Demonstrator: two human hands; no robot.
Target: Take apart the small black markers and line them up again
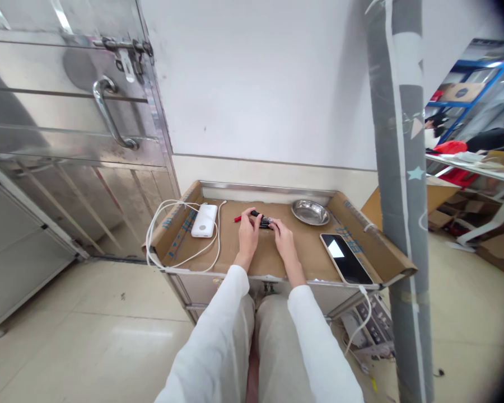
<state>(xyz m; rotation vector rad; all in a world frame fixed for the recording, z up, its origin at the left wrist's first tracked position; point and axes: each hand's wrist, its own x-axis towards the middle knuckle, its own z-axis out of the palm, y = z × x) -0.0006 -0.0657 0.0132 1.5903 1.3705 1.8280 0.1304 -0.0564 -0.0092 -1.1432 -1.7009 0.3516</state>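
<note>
Both hands meet over the middle of a cardboard-covered tabletop [231, 252]. Between their fingertips are several dark pens [265, 221], small and partly hidden by the fingers. My left hand [248, 234] has its fingers closed on the left end of the dark pens. From the right, my right hand [283, 238] pinches their other end, where something clear or silvery shows. A red pen [237, 219] lies just left of my left hand, partly covered by it.
A white power bank [204, 220] with a looped white cable [219, 240] lies at the left. A round metal dish [310, 212] sits at the back right, and a phone [346, 258] at the front right. Cardboard walls [367, 240] edge the sides. A wrapped grey pillar [403, 168] stands at the right.
</note>
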